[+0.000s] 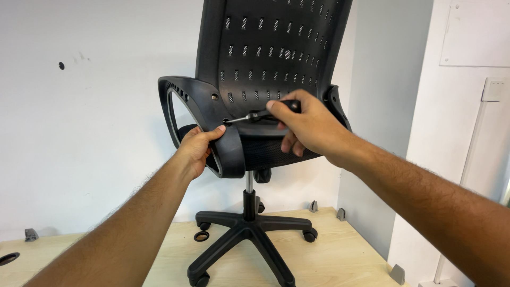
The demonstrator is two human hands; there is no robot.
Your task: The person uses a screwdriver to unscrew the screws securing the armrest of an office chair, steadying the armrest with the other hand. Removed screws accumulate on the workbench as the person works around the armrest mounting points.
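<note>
A black office chair (265,58) stands on a light wooden tabletop, its perforated back facing me. My left hand (197,150) grips the lower part of the chair's left armrest (183,95), thumb on top. My right hand (307,127) holds a screwdriver (255,115) with a black handle. Its metal tip points left and touches the spot where the armrest meets the backrest. A screw head (214,97) shows higher on the armrest. The right armrest (334,103) is mostly hidden behind my right hand.
The chair's five-star base with castors (249,234) rests on the wooden tabletop (329,255). A round cable hole (201,236) lies near the base, another (8,259) at far left. White walls stand behind; the table edge drops off at right.
</note>
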